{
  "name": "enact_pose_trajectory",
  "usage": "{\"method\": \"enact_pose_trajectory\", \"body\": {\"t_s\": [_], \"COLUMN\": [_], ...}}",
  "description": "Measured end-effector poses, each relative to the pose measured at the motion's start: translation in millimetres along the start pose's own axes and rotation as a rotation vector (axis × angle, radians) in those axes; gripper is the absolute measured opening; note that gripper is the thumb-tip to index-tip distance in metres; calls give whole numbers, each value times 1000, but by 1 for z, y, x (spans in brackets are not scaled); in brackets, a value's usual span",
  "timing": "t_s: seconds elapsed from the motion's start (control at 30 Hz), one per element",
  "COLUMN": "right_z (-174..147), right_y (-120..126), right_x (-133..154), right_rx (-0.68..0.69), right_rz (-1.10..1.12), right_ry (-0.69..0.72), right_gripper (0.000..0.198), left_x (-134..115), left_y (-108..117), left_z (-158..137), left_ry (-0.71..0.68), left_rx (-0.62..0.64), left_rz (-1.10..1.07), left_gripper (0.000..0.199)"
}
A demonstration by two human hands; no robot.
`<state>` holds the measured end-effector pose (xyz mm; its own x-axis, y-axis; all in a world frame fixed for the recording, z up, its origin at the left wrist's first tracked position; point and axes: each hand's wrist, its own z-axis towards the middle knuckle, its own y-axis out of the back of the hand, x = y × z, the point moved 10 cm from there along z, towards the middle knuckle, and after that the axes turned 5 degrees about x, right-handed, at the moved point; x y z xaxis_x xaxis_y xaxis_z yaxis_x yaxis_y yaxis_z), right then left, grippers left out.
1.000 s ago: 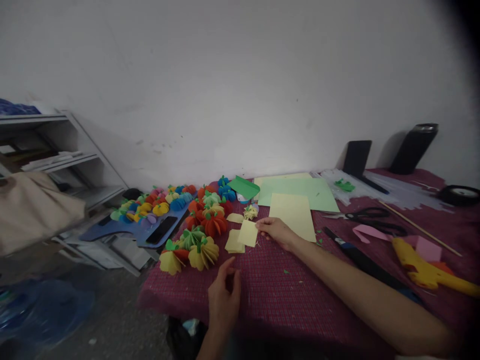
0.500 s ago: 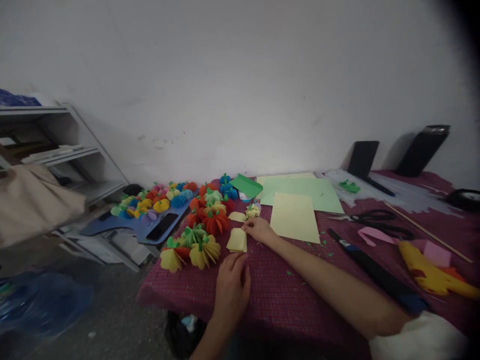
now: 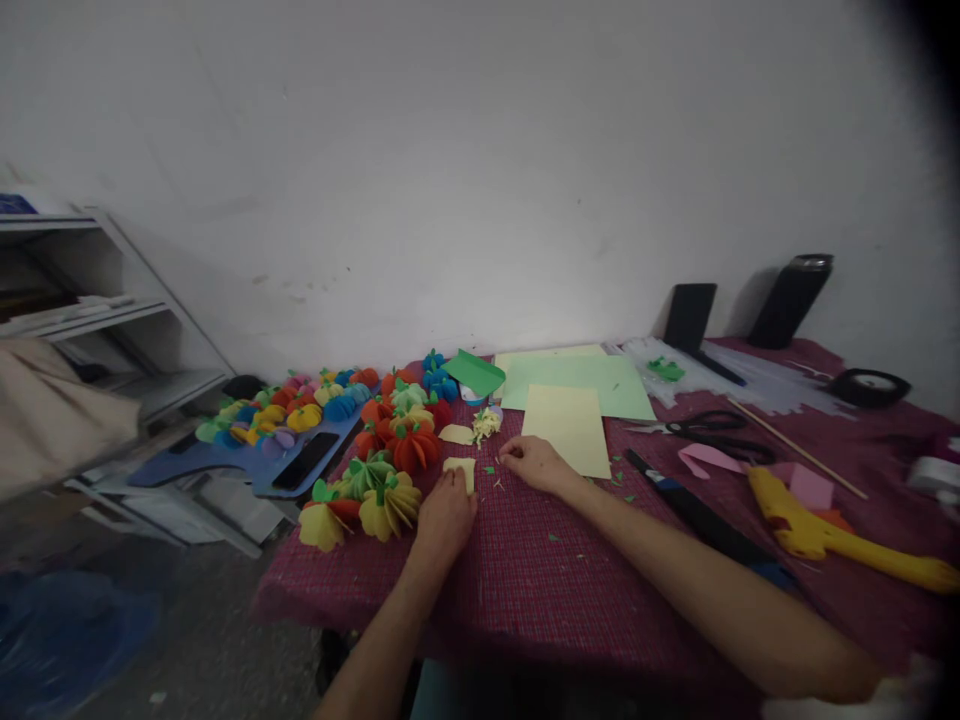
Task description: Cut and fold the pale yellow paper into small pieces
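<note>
My left hand (image 3: 446, 512) has its fingers bent over a small stack of yellow paper pieces (image 3: 459, 466) on the table and covers its near part. To the right, my right hand (image 3: 540, 464) hovers low above the cloth with thumb and fingertips pinched together; anything between them is too small to make out. Just beyond both hands lies a heap of pale yellow paper scraps (image 3: 486, 424), with a single yellow paper piece (image 3: 455, 434) beside it. Tiny green scraps (image 3: 490, 470) lie between the hands.
Folded-paper pumpkins (image 3: 391, 505) crowd the table's left side, more on a blue board (image 3: 202, 467) with a phone (image 3: 305, 461). Yellow sheet (image 3: 566, 430), green sheet (image 3: 577, 382), scissors (image 3: 712, 425), a black-handled knife (image 3: 697, 515) and yellow glue gun (image 3: 802, 520) lie right.
My left hand has moved forward onto the yellow paper stack. My right hand has come away from the stack to the right, still pinched. The camera view has shifted slightly right.
</note>
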<state>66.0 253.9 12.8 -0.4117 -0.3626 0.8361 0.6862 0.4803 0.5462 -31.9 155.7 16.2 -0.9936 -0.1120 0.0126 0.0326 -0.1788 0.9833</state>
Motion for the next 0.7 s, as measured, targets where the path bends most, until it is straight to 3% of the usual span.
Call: {"method": "enact_pose_trajectory", "body": {"t_s": [0.17, 0.4, 0.6, 0.7], "right_z": [-9, -24, -22, -19], "right_y": [-31, -72, -86, -88], "right_x": [-10, 11, 13, 13], "right_rx": [162, 440, 477, 478], "right_rz": [285, 706, 891, 933], "right_ry": [-110, -247, -300, -295], "right_gripper": [15, 22, 30, 31], "left_x": [8, 16, 9, 10], "left_y": [0, -1, 1, 1], "left_z": [-1, -5, -9, -9], "left_ry": [15, 49, -25, -28], "left_rx": [1, 2, 14, 11], "left_rz": [10, -9, -172, -190], "left_gripper": [31, 39, 57, 53]}}
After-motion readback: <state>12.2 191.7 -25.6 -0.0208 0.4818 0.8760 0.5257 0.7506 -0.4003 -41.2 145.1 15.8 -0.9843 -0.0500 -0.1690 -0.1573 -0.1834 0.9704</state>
